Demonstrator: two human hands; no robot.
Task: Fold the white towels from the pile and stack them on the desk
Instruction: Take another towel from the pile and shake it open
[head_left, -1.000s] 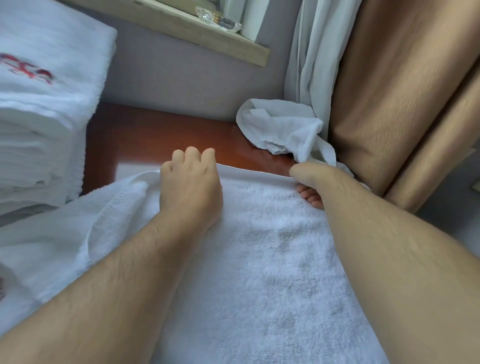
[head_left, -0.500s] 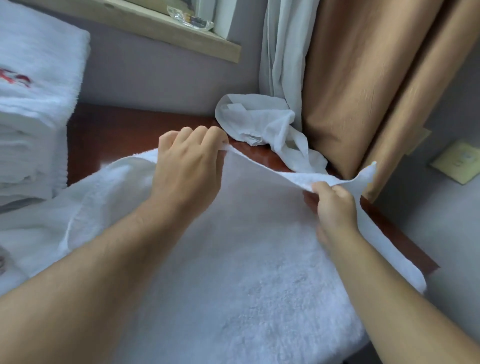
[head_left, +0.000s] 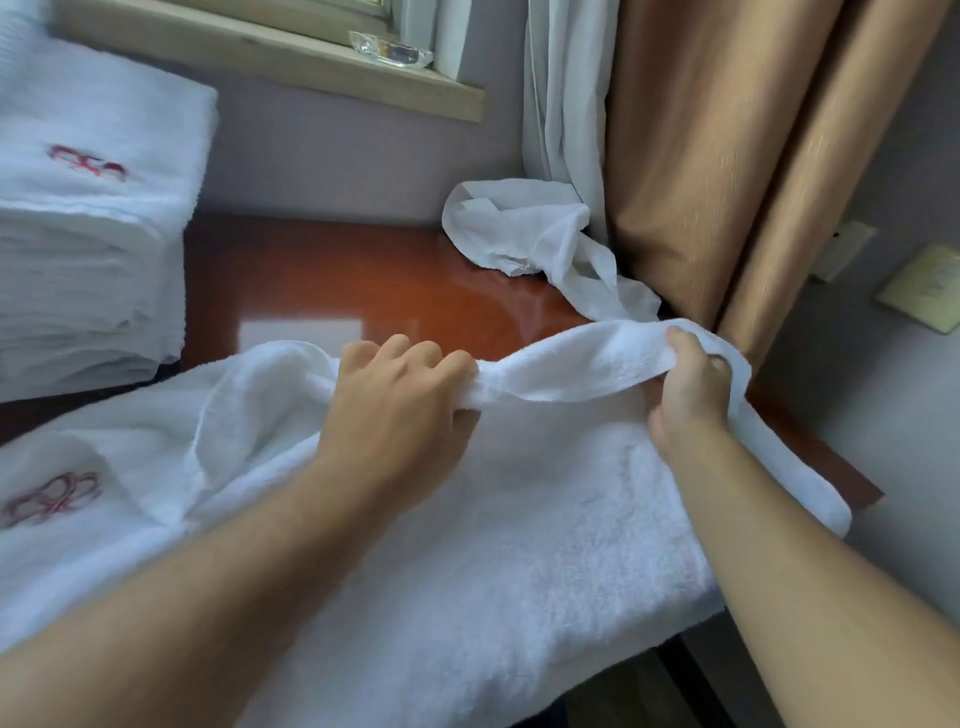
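On desk (head_left: 363, 280), towel (head_left: 519, 519) edge crosswise (both hands gripping)

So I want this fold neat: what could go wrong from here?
The left hand and right hand grip the towel's far edge bunched rather than flat, so the fold may crease. The towel's right end hangs past the desk corner and could drag it askew. Pulling the edge could also catch the crumpled cloth just behind it.
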